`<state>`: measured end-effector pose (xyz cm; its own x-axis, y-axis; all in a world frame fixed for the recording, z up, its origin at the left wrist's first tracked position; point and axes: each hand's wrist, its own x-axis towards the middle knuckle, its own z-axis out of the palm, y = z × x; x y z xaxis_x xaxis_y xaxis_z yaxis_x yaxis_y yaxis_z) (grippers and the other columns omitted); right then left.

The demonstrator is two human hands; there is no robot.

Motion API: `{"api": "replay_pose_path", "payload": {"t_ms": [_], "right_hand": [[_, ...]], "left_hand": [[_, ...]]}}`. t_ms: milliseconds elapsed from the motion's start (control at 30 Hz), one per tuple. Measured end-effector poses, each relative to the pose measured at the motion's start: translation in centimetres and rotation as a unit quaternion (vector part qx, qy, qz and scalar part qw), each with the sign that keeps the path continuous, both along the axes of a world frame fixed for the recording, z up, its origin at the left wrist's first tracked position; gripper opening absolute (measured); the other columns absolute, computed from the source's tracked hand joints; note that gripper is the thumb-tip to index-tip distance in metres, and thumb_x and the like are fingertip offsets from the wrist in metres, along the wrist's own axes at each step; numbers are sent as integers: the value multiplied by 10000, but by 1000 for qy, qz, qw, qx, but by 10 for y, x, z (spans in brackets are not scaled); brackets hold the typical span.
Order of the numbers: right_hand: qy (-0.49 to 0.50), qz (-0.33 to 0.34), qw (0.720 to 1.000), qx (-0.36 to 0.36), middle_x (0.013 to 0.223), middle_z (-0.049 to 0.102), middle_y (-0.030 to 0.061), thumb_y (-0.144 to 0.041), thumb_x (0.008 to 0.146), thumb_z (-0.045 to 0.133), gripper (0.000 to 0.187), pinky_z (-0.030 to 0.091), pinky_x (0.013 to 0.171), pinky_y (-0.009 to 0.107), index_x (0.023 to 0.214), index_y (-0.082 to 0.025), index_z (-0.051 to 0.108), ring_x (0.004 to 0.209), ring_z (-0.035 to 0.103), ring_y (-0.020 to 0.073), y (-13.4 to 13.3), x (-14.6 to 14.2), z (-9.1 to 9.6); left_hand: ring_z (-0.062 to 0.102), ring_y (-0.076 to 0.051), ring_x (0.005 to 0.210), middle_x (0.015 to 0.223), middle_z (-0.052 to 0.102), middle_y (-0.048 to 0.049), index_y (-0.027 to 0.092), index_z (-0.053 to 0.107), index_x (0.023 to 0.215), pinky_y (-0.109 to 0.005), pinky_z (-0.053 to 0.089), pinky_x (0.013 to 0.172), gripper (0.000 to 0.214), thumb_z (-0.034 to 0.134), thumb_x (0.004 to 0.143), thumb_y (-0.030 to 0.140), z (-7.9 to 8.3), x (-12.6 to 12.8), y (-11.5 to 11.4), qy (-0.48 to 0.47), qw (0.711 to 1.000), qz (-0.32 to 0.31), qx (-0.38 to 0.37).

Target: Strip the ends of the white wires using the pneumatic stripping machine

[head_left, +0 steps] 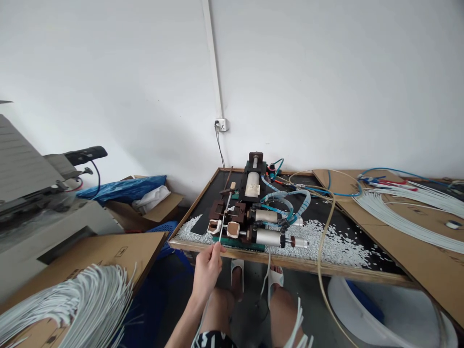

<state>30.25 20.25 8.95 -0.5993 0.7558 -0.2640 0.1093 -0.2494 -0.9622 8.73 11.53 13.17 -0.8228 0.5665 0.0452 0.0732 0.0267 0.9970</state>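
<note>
Wire (221,234) juts forward — pinched in left hand (208,267).

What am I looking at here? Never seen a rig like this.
One picture, from a camera on the person's head, looking forward and down. No robot: a bare left hand pinches a thin white wire, which runs up between two tan-faced blocks on a bench machine. The right hand is out of view. The machine has metal cylinders and hoses, so it is probably air-driven. It sits on a black table strewn with small white pieces. Bundles of white wire lie on cardboard at both sides.
</note>
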Motion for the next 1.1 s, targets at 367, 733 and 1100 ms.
{"api": "replay_pose_path", "payload": {"t_ms": [367,733,1100], "right_hand": [[-23,-19,999,23,518,670,-8,-505,752,710,238,549,687,410,601,-321,733,742,750,312,2,-4,-8],[-51,-69,995,-40,539,709,-22,-471,788,739,255,554,674,348,596,-304,725,738,764,266,22,1,-17],[49,126,973,-185,752,814,107,-844,769,532,684,578,709,368,803,-202,767,689,761,267,-137,-9,11]], "left_hand": [[281,-67,327,390,299,124,153,638,762,-207,239,370,548,656,756,701,-3,-10,-5,-41,999,-8,27],[245,-57,444,508,295,124,111,682,1026,-212,245,467,538,692,835,614,-1,-10,-52,-117,983,-139,-14],[458,-119,526,602,499,53,143,613,1278,-239,405,541,517,539,944,530,-14,-17,-125,20,997,63,-51]]}}
